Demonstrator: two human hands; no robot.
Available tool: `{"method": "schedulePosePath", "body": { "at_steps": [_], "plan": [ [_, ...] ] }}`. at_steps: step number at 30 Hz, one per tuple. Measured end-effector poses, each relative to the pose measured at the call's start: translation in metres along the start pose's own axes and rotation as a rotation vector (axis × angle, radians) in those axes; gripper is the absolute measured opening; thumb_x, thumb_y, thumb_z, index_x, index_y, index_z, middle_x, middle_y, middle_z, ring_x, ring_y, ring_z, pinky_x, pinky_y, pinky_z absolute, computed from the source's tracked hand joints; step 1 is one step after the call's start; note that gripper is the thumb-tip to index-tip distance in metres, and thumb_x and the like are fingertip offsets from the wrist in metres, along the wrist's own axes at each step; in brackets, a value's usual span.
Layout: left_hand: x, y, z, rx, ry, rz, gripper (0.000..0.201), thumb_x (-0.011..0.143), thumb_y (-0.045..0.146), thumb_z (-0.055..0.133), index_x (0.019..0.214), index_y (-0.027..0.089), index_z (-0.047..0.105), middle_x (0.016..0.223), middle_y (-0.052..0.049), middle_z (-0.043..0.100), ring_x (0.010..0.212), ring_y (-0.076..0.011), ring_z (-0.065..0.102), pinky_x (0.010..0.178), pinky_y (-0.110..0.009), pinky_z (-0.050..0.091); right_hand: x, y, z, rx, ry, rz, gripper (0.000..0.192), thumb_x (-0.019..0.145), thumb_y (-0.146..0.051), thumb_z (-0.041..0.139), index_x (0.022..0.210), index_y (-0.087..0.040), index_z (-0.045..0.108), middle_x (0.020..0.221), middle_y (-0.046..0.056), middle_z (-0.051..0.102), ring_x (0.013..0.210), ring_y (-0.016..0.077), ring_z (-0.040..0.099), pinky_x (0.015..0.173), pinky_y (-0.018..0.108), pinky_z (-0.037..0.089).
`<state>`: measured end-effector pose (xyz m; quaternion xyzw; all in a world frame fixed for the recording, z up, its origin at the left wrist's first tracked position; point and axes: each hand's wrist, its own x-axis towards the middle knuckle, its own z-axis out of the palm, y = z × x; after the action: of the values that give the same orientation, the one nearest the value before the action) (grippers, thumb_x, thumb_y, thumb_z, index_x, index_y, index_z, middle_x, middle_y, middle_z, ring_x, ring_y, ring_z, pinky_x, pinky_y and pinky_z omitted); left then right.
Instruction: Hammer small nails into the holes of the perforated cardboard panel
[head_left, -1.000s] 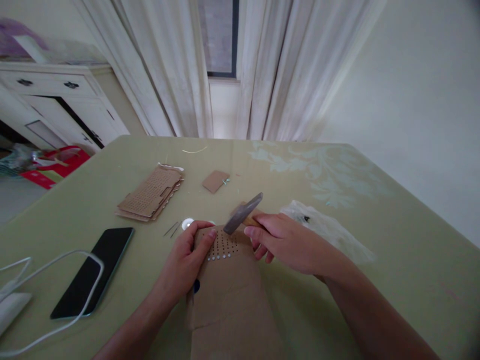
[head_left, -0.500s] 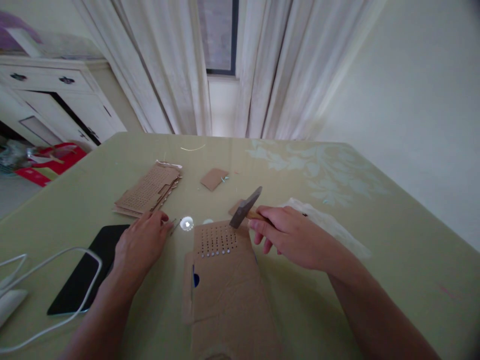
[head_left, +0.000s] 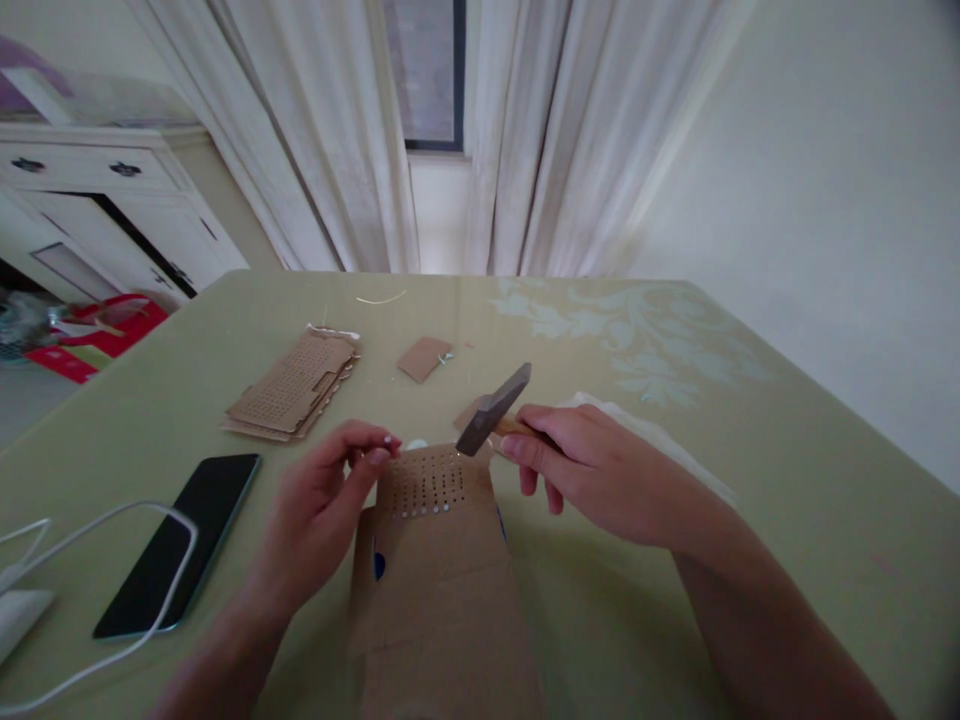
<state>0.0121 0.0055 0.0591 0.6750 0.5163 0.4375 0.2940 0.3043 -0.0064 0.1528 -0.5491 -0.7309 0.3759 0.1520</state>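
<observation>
A brown cardboard sheet (head_left: 442,580) with rows of small punched holes near its far end lies on the green table (head_left: 225,380) in front of me. My right hand (head_left: 592,470) grips a small hammer (head_left: 491,410) by its wooden handle, the dark metal head raised just above the sheet's far right corner. My left hand (head_left: 330,500) hovers at the sheet's far left corner, thumb and fingertips pinched on something tiny, probably a nail; it is too small to make out.
A stack of perforated cardboard pieces (head_left: 292,385) and a small cardboard scrap (head_left: 424,357) lie farther back. A black phone (head_left: 180,540) with a white cable (head_left: 97,525) across it rests at left. A white cabinet (head_left: 112,215) stands beyond the table's left side.
My left hand left the sheet, reached left toward the small things beside the phone, then came back to the sheet's corner with fingertips pinched. The hammer stayed raised.
</observation>
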Motion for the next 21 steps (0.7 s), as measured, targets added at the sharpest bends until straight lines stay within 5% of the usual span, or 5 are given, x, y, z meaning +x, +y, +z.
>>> {"method": "schedulePosePath", "body": {
  "at_steps": [7,21],
  "plan": [
    [-0.020,0.021,0.018,-0.003,-0.173,0.043,0.016,0.101,0.044,0.077,0.098,0.031,0.086,0.093,0.000,0.084,0.084,-0.0205,0.074,0.076,-0.031,0.055,-0.008,-0.003,-0.005,-0.102,0.064,-0.011,0.035,0.118,-0.041,0.054,0.097,-0.023,0.076,0.077,-0.001,0.074,0.067,0.0154,0.067,0.066,0.033,0.042],
    [-0.020,0.020,0.023,0.073,-0.199,0.163,0.014,0.103,0.041,0.076,0.098,0.034,0.087,0.094,-0.001,0.085,0.089,-0.0237,0.075,0.080,-0.034,0.055,-0.007,-0.008,-0.002,-0.135,0.049,-0.030,0.030,0.118,-0.039,0.054,0.106,-0.024,0.078,0.088,0.003,0.077,0.070,0.0179,0.065,0.068,0.034,0.039]
  ]
}}
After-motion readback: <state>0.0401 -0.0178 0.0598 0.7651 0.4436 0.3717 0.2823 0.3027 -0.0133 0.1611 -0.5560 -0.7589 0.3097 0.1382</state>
